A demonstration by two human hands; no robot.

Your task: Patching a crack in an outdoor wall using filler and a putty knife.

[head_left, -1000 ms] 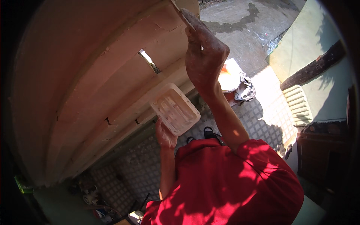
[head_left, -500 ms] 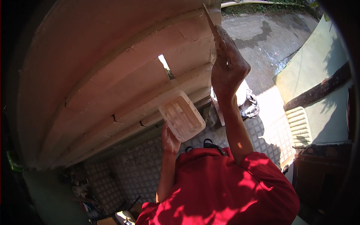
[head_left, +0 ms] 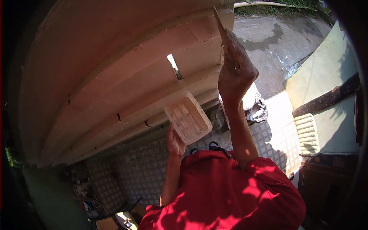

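My left hand grips the side of a whitish rectangular plastic tub, smeared inside with a pale paste. Up at the right, my right hand is closed round a thin flat blade, seen nearly edge-on and looking like a putty knife. Its handle is hidden in my fist. The blade stands by the right end of a large pinkish stepped panel, and I cannot tell whether it touches. A narrow slot lets light through the panel.
Below my right forearm are a white bucket-like thing and a crumpled plastic bag. A dark beam and a ribbed cream piece stand along the right wall. Assorted items lie at the lower left on the tiled floor.
The view has shifted slightly, so the panel and ground sit a little further right. My right hand and blade are marginally lower in the picture. Both grips look the same.
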